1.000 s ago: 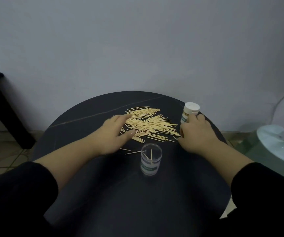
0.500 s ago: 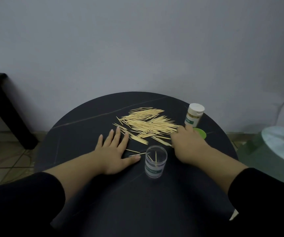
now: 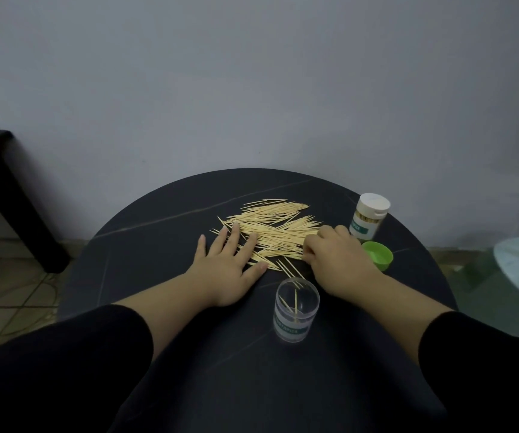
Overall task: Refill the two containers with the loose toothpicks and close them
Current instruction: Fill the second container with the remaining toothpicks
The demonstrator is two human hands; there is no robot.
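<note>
Loose toothpicks heaped mid-worktop. Left hand flat, fingers spread, pressing on pile's left edge. Right hand curled over right edge; any pinch hidden, cannot tell. Open clear container nearer, few picks inside. White-capped container far right, green lid just beside.

Slid the left hand forward, flat onto the near edge of the toothpick pile. Brought the right hand from the white-capped container to the pile's right side, uncovering the green lid.
</note>
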